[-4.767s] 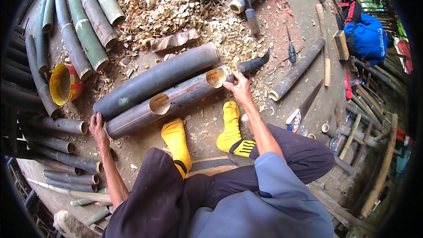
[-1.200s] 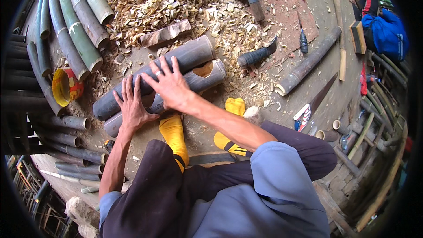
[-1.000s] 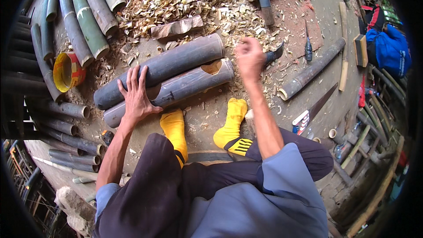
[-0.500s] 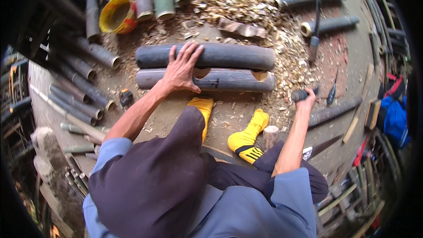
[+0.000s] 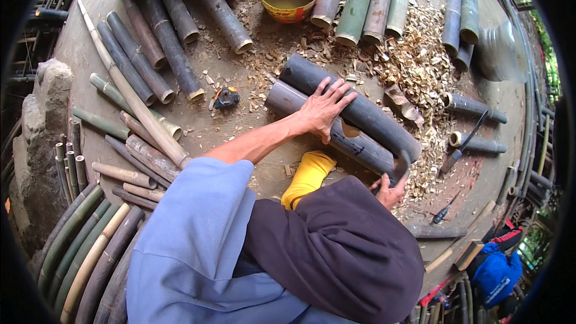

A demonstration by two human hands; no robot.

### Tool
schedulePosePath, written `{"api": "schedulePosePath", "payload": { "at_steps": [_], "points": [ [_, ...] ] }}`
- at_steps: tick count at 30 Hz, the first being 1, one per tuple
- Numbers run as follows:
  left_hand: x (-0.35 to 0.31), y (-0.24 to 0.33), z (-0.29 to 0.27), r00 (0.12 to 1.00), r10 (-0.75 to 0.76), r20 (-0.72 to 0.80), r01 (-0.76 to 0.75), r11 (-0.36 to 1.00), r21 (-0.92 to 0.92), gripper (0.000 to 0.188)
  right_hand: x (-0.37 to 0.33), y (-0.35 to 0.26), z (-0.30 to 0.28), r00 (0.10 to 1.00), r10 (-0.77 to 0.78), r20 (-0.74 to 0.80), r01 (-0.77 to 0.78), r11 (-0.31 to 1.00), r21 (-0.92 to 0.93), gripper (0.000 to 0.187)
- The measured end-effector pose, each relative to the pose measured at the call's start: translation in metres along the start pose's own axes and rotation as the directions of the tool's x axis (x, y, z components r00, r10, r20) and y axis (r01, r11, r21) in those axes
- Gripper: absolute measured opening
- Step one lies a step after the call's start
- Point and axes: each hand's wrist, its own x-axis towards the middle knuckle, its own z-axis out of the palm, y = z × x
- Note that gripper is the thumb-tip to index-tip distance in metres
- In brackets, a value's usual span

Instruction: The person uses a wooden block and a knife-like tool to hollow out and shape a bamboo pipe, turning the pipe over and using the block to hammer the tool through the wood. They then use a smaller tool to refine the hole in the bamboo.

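Observation:
Two dark bamboo tubes lie side by side on the ground in front of me, slanting down to the right. Openings are cut into the nearer tube; the farther tube shows none. My left hand, fingers spread, rests across both tubes. At the right end of the nearer tube, my right hand is closed around a small dark tool with a curved, blurred grey end. Its exact kind is unclear. A yellow-socked foot is below the nearer tube.
Wood chips cover the ground beyond the tubes. A yellow-and-red bowl holds murky liquid. A tape measure lies left, near bamboo lengths. To the right are a long-handled blade and a thin dark tool.
My view has turned toward the left. My right hand has moved from apart on the right to the nearer tube's right end. My left hand remains on the tubes.

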Motion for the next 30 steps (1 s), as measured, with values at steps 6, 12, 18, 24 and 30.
{"api": "schedulePosePath", "payload": {
  "at_steps": [6, 12, 18, 24, 30],
  "points": [
    [0.011, 0.002, 0.003, 0.999, 0.036, -0.022, -0.038, 0.997, -0.068, 0.130, -0.013, -0.009, 0.045, 0.988, 0.016, 0.152, 0.016, 0.978, -0.207, 0.032],
    [0.005, -0.011, 0.002, 0.999, -0.012, -0.032, 0.010, 0.998, -0.062, 0.134, -0.018, -0.011, 0.094, 0.946, -0.115, 0.302, 0.227, 0.902, -0.367, 0.041],
    [0.015, -0.003, 0.002, 1.000, 0.019, -0.004, -0.020, 0.998, -0.066, 0.132, -0.008, -0.014, 0.108, 0.944, -0.059, 0.326, 0.163, 0.939, -0.302, 0.037],
    [0.011, -0.006, 0.002, 1.000, -0.009, 0.016, 0.010, 0.998, -0.063, 0.129, -0.002, -0.018, 0.117, 0.934, -0.086, 0.348, 0.188, 0.944, -0.271, 0.034],
    [0.012, -0.008, 0.001, 1.000, -0.009, 0.009, 0.010, 0.998, -0.058, 0.127, -0.002, -0.024, 0.122, 0.938, -0.045, 0.343, 0.160, 0.935, -0.315, 0.028]
  ]
}}
